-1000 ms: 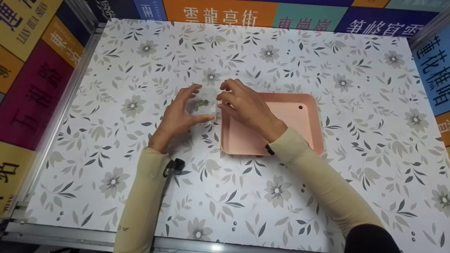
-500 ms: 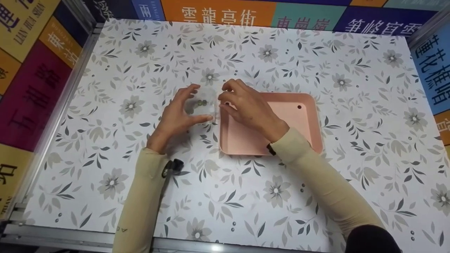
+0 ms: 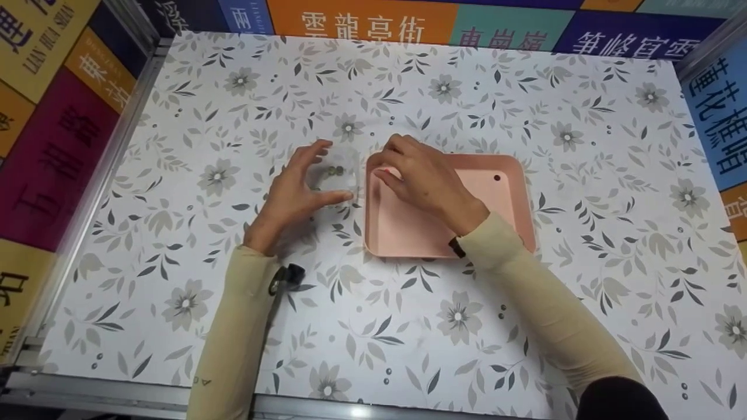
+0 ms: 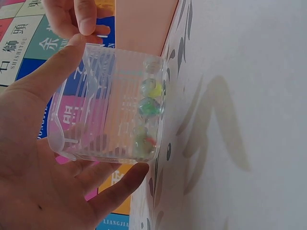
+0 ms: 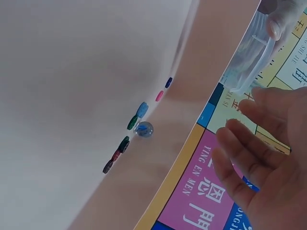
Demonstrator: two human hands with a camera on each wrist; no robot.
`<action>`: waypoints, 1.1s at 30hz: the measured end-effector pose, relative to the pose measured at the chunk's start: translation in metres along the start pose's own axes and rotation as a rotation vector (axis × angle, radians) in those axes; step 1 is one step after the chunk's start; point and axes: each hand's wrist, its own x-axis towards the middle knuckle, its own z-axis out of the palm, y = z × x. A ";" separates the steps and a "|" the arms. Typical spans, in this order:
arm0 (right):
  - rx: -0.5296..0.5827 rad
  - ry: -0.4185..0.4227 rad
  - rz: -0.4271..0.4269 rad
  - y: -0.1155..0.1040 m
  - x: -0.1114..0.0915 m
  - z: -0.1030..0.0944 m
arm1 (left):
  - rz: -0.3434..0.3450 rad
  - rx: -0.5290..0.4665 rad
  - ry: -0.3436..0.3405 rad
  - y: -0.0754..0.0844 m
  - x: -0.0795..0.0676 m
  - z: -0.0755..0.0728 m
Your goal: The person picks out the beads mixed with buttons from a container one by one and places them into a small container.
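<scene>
My left hand [image 3: 290,189] holds a clear plastic box [image 4: 112,112], thumb along one side and fingers round the other. Several glass marbles [image 4: 149,107], greenish with hints of yellow and red, lie along its bottom. To its right, my right hand [image 3: 430,181] hangs over the left end of a pink tray [image 3: 525,210], fingers loosely bent. Nothing shows between its fingers in the right wrist view. Inside the tray, a clear marble with blue [image 5: 144,129] appears beside a row of flat coloured discs like buttons [image 5: 132,122]. The hand hides much of the tray in the head view.
A dark round disc [image 3: 497,178] lies near the tray's far right corner. The flowered tabletop [image 3: 379,326] surrounds box and tray. Colourful panels with large characters [image 3: 362,23] stand along the back and sides, and a metal rail [image 3: 111,388] runs along the near edge.
My right hand has shifted right, from the box's edge to over the tray's left end, and its fingers have drawn in closer together. The left hand and the box stay where they were.
</scene>
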 end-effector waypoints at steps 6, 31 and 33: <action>-0.050 0.004 0.021 0.005 -0.003 -0.001 | 0.003 0.000 -0.003 0.001 0.000 0.000; -0.077 -0.011 0.123 0.028 -0.010 -0.018 | -0.035 -0.002 -0.015 0.001 0.001 0.001; -0.079 -0.023 0.128 0.030 -0.010 -0.018 | -0.033 -0.004 -0.012 0.001 0.000 0.001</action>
